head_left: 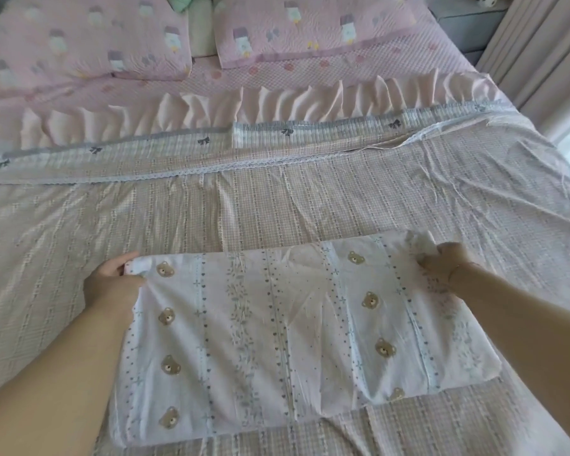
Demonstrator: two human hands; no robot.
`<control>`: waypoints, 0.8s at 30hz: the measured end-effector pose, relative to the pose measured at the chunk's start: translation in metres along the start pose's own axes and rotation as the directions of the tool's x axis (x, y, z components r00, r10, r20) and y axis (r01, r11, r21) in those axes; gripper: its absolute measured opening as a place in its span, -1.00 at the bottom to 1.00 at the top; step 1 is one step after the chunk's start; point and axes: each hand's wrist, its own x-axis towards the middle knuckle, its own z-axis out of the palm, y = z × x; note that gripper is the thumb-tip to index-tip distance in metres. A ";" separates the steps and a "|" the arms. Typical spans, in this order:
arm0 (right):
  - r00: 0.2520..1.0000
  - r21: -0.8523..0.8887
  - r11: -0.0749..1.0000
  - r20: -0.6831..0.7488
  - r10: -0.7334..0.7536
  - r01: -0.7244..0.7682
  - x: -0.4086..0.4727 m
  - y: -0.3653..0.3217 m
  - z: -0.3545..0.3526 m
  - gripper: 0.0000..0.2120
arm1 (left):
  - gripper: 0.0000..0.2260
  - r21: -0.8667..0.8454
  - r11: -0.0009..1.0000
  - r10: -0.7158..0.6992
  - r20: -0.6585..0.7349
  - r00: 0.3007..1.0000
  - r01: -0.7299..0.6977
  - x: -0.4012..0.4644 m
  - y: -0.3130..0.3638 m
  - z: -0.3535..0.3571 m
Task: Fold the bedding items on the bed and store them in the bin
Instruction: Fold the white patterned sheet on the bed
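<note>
A white and pink pillowcase (277,330) printed with small brown bears lies flat on the near part of the bed. My left hand (112,284) grips its far left corner. My right hand (448,261) pinches its far right corner, where the cloth bunches up. Under it a large pink checked sheet (277,205) with a lace edge and a ruffle is spread across the bed. No bin is in view.
Two pink pillows (89,41) (310,24) lie at the head of the bed on a pink quilted cover. A green cloth (185,1) sits between them at the top edge. Curtains (540,54) hang on the right, beside a grey seat (464,14).
</note>
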 end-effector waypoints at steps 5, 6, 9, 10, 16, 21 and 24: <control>0.973 -0.020 0.994 -0.204 -0.110 0.108 0.003 -0.007 -0.010 -0.73 | -0.58 0.045 0.993 0.117 -0.122 0.986 -0.112 0.008 0.012 0.014; 0.963 -0.061 0.992 -0.241 -0.120 0.109 -0.001 -0.011 -0.007 -0.76 | -0.58 0.141 0.986 0.115 -0.147 0.982 -0.094 0.009 0.011 0.018; 0.873 -0.133 0.967 -0.419 -0.252 0.215 -0.033 -0.021 0.016 -0.59 | -0.58 0.625 0.771 0.330 -0.228 0.916 -0.123 -0.011 0.002 0.038; 0.815 -0.200 0.924 -0.435 -0.383 0.327 -0.052 -0.024 0.030 -0.54 | -0.56 0.693 0.671 0.474 -0.130 0.871 -0.262 -0.025 -0.005 0.049; 0.455 -0.483 0.293 0.260 -0.852 0.825 -0.130 -0.043 0.157 -0.44 | -0.44 0.656 0.141 0.448 0.625 0.639 -0.741 -0.076 -0.059 0.122; 0.613 -0.617 0.328 0.329 -0.718 0.715 -0.077 -0.046 0.165 -0.41 | -0.37 0.753 0.105 0.352 0.583 0.732 -0.650 -0.046 -0.081 0.127; 0.706 -0.677 0.402 0.251 -0.662 0.617 -0.042 -0.038 0.146 -0.38 | -0.39 0.779 0.107 0.331 0.558 0.761 -0.617 -0.030 -0.088 0.119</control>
